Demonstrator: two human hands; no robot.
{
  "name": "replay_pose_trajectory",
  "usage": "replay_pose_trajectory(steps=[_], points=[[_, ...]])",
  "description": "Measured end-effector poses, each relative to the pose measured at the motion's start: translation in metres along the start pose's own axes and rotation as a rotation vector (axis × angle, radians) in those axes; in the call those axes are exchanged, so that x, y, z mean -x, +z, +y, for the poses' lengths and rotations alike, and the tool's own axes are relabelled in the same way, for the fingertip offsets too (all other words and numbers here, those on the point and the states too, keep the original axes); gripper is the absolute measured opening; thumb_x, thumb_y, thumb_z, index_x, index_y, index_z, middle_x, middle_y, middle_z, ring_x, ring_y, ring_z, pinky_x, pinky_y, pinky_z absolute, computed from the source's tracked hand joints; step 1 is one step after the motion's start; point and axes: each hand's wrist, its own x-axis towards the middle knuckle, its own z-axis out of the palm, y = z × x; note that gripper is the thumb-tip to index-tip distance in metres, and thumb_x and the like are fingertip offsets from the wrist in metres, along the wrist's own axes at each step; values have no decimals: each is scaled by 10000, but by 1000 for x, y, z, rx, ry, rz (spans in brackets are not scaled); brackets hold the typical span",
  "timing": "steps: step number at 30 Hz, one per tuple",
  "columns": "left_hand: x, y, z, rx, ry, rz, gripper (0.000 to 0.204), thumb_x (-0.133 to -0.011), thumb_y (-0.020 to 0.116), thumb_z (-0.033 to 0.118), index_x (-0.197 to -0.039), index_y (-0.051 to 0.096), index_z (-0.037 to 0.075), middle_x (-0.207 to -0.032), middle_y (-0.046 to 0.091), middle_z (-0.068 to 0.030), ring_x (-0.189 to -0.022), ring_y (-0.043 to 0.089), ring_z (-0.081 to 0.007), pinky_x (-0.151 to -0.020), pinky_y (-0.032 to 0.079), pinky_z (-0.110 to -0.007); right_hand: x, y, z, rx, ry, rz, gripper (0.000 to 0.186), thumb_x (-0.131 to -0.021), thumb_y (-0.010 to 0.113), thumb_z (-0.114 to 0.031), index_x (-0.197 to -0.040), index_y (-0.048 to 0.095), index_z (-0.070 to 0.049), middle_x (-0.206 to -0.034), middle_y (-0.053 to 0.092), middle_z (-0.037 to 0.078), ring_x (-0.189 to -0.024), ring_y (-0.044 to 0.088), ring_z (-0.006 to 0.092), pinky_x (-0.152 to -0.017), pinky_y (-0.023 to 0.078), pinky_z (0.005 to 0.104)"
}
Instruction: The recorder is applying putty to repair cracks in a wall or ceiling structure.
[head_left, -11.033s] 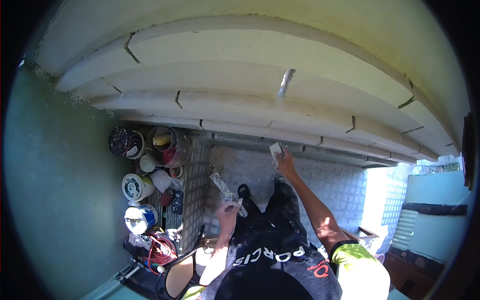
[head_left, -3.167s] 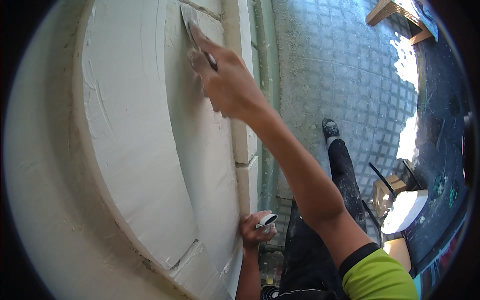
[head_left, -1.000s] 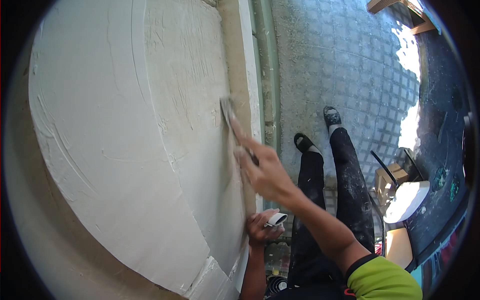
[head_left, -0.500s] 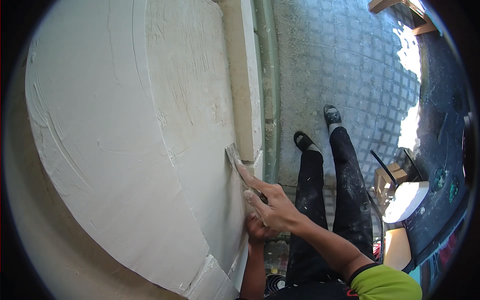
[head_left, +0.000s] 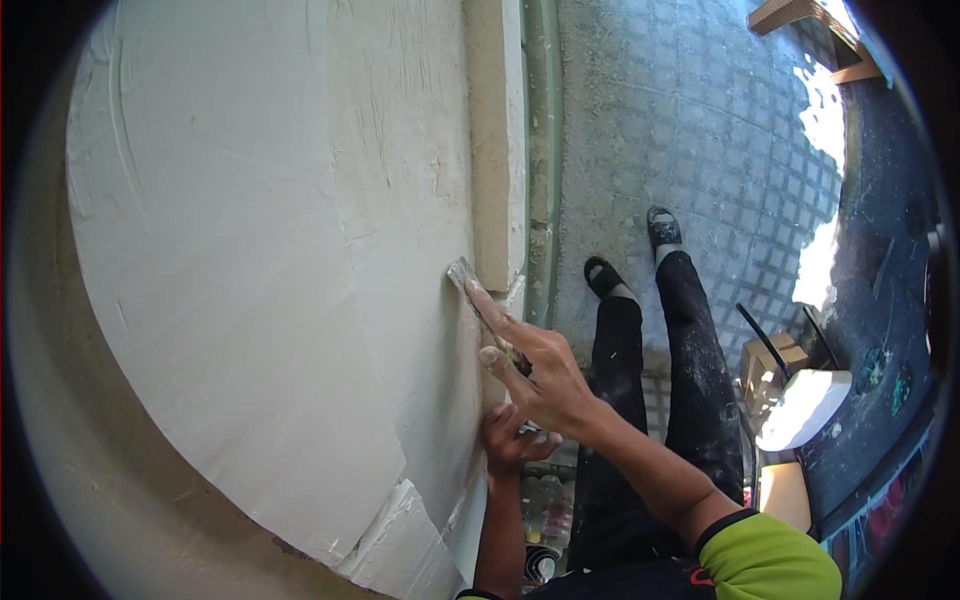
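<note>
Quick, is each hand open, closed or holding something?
Right hand: closed on a putty knife.
Left hand: curled, a white object barely showing beside it; partly hidden, so its grip cannot be told.

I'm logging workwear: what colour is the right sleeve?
The right sleeve is bright yellow-green with a black cuff; best seen in the head view.

Soft daylight, glare at right
</note>
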Motion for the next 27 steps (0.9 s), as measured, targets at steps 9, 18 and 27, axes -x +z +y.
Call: replay_pose_trajectory(steps=[9, 18, 27], points=[[5, 6, -7, 41, -23, -32, 232, -782, 754, 319, -856, 663, 119, -912, 676, -69, -801, 686, -249, -746, 508, -380, -29, 8, -15, -152, 45, 237, 525, -997, 490, -53, -1509, 381, -93, -1310, 569, 294, -1121, 655, 355, -945, 478, 366], [0, 0, 2, 29, 1, -16, 168, -833, 716, 280, -880, 671, 125, -976, 703, -64, -859, 708, -227, -737, 502, -347, -34, 0, -28, -97, 62, 175, 506, -1012, 428, -66, -1514, 359, -46, -1464, 479, 224, -1364, 456, 329, -1116, 360, 377], [0, 1, 2, -11, 15, 2, 189, -836, 712, 272, -930, 672, 114, -999, 712, -52, -855, 710, -214, -743, 500, -344, -38, 8, -12, 85, -217, 309, 516, -1012, 473, -76, -1517, 361, -84, -1074, 639, 292, -813, 663, 236, -784, 505, 322]])
